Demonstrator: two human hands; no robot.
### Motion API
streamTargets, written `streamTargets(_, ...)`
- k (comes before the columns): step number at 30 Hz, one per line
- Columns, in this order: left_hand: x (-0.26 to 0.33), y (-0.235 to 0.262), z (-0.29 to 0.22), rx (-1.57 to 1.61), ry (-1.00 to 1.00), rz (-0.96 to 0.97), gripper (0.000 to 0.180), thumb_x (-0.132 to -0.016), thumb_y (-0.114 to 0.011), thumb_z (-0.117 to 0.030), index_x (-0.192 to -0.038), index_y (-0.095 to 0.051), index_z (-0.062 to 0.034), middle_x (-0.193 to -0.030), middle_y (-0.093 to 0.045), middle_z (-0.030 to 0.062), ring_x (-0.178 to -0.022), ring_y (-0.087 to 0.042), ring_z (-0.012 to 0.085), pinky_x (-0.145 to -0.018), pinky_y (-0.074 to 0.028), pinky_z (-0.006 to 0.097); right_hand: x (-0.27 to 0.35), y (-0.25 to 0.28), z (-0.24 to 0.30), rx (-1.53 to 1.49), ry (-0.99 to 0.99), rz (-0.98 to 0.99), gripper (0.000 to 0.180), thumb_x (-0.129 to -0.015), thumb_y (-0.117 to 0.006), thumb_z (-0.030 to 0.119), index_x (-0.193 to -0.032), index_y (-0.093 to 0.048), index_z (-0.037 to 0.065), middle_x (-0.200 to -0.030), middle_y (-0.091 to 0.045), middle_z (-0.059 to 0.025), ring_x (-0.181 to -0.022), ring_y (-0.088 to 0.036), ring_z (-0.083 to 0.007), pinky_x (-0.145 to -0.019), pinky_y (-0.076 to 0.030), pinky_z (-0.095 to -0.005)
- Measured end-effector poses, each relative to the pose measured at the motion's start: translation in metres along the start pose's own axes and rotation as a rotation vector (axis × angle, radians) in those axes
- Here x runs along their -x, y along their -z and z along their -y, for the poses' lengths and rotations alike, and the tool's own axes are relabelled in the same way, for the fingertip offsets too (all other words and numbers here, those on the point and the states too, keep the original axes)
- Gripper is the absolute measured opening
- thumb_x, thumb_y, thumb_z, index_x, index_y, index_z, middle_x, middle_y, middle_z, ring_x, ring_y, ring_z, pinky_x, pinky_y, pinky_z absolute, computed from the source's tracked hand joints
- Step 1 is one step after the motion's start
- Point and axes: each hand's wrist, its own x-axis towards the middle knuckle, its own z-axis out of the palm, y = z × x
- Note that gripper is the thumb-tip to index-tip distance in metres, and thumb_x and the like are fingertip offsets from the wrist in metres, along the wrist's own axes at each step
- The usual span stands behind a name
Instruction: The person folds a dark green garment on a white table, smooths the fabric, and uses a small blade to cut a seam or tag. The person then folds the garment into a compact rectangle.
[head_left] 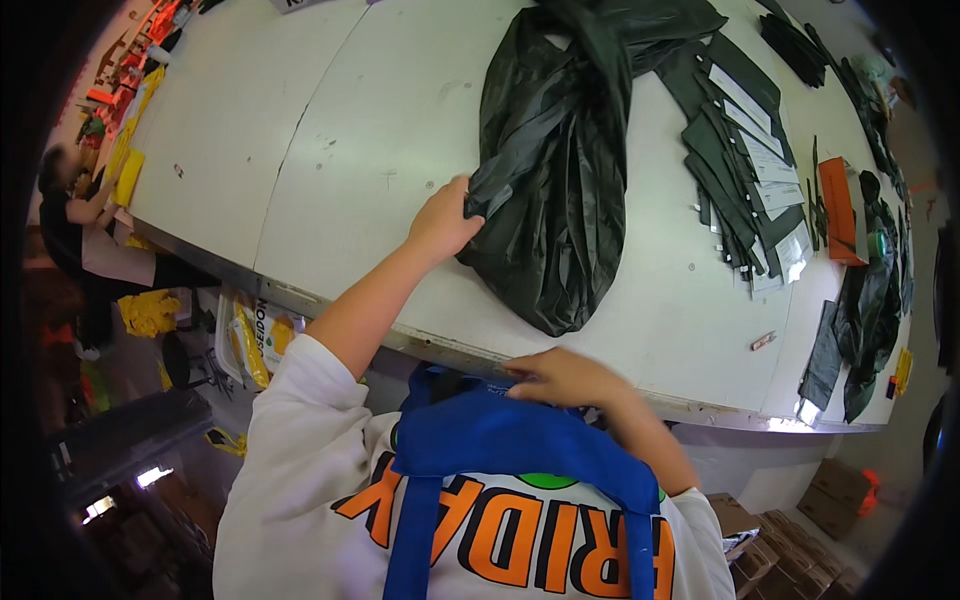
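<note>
A large black plastic bag (560, 210), crumpled and shiny, lies across the table with its rounded end toward me. My left hand (447, 222) pinches its left edge, thumb and fingers closed on the film. Close to the table's front edge, my right hand (570, 378) hovers over the top of my blue apron (510, 435). Its fingers point left with a gap to the thumb, slightly blurred, and nothing shows between them. Right of the bag lies a fanned stack of flat dark garments or pouches (735, 160) with white labels.
The pale table (330, 170) has a seam running across its left part. An orange box (838, 210) and more black plastic (870, 300) lie at the right. A small object (763, 341) rests near the front edge. Another person (90, 220) handles yellow items at the far left.
</note>
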Motion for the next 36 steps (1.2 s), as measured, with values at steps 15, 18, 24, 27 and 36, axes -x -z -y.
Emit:
streamTargets(15,-0.009,0.034,0.116,0.721,0.235,-0.565,0.025,-0.088,-0.057,-0.012,-0.112,-0.054,-0.004,-0.101,-0.055,0.0113,-0.095,-0.054,0.0224,-0.082,-0.045,0.036,0.0,0.141,0.017,-1.148,0.639,-1.172,0.034,-0.093,-0.054,0.012,-0.125,-0.049,0.003,-0.119,-0.059,-0.011,-0.107,-0.058,-0.0244,-0.091,-0.048,-0.0369)
streamTargets(18,0.051,0.022,0.085,0.281,-0.129,-0.719,0.023,-0.085,-0.06,-0.009,-0.108,-0.055,-0.0058,-0.103,-0.053,0.0107,-0.095,-0.05,0.0234,-0.086,-0.041,0.033,0.061,0.075,0.028,-0.867,0.73,-0.721,0.039,-0.089,-0.057,0.021,-0.122,-0.053,0.001,-0.12,-0.059,-0.0157,-0.11,-0.057,-0.029,-0.097,-0.044,-0.0434)
streamTargets(24,0.156,-0.029,0.03,1.396,0.143,0.318,0.033,-0.09,-0.056,-0.008,-0.122,-0.057,-0.0088,-0.115,-0.053,0.0029,-0.104,-0.051,0.0125,-0.088,-0.043,0.025,0.057,0.056,-0.014,-0.864,0.567,-0.805,0.051,-0.086,-0.062,0.017,-0.132,-0.046,0.001,-0.13,-0.051,-0.0185,-0.123,-0.048,-0.0297,-0.103,-0.037,-0.0423)
streamTargets(27,0.15,-0.012,0.001,1.138,-0.142,0.141,0.044,-0.081,-0.06,0.0,-0.123,-0.056,-0.0111,-0.13,-0.041,0.0071,-0.11,-0.047,0.0161,-0.089,-0.043,0.026,-0.04,0.045,-0.022,-0.178,0.188,-0.88,0.062,-0.088,-0.054,0.027,-0.143,-0.032,0.009,-0.143,-0.038,-0.0131,-0.133,-0.034,-0.0323,-0.108,-0.028,-0.0478)
streamTargets(36,0.09,-0.077,0.076,1.569,0.19,0.008,0.036,-0.083,-0.052,-0.003,-0.118,-0.052,-0.0102,-0.127,-0.046,0.0122,-0.113,-0.05,0.0247,-0.094,-0.043,0.035,-0.15,0.066,-0.08,0.851,-0.413,-0.77,0.066,-0.08,-0.061,0.04,-0.14,-0.035,0.035,-0.148,-0.029,-0.006,-0.134,-0.028,-0.0399,-0.093,-0.016,-0.079)
